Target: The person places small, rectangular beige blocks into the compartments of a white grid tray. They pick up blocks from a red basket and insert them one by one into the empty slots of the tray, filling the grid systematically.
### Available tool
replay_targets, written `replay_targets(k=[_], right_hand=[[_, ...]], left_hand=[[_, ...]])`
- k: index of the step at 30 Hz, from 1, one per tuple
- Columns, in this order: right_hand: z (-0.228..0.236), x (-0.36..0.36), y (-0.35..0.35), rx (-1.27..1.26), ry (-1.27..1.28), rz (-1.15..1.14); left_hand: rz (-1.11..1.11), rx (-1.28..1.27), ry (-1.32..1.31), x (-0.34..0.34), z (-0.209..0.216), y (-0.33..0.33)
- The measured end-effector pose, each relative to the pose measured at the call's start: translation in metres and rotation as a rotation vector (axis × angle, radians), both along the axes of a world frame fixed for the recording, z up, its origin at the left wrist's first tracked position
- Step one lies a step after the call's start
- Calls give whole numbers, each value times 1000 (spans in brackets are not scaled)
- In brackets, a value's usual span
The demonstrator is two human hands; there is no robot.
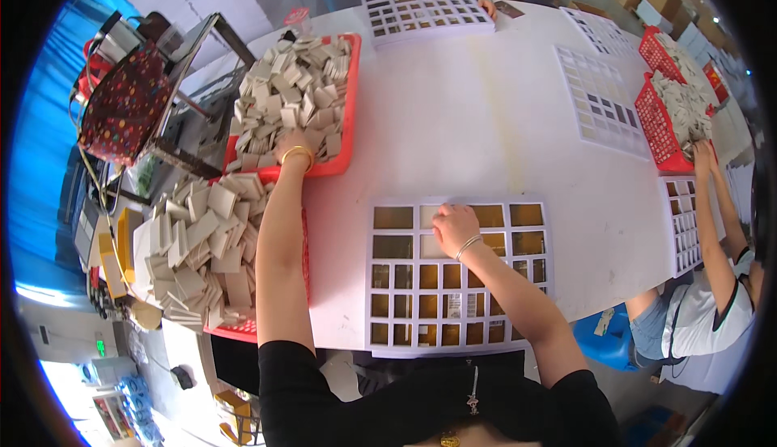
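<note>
My left hand (293,143) reaches into a red basket (350,107) heaped with off-white rectangular tiles (283,83). Its fingertips are lost among the tiles, so I cannot tell whether it grips one. My right hand (456,227) is over a white grid tray (548,240) in front of me, its fingers curled together at the upper cells. Whatever those fingers hold, if anything, is hidden. Beside the hand, two upper cells show a white filling (429,246). Most other cells look brown or dark.
A nearer red basket piled with larger tiles (194,253) stands at my left. Across the table, a person works at another grid tray (429,30). More trays (603,115) and red baskets (660,127) lie at the right, where another person (704,317) reaches in.
</note>
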State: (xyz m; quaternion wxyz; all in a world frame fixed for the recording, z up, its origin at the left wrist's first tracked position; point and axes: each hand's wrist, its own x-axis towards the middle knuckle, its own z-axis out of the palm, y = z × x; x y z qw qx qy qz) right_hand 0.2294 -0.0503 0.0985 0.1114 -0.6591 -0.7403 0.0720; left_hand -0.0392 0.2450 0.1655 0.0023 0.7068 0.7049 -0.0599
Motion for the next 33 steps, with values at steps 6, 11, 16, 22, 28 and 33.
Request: replay_targets(k=[6,11,16,22,28,33], right_hand=[[-2,6,-4,52,8,1],[-8,3,-7,133,-11,-18],[-6,3,-4,55,14,10],[-4,2,-6,20,-5,-12],[-3,4,-6,-18,24,-10],[-3,3,-2,-33,15,9]], left_hand=[[36,-233,99,15,-1,9],[-7,-109,163,16,-1,2],[63,-184,146,11,-12,15],[35,44,-185,14,-2,6],[-17,663,-797,14,7,-19],[232,550,-2022,18,26,-17]])
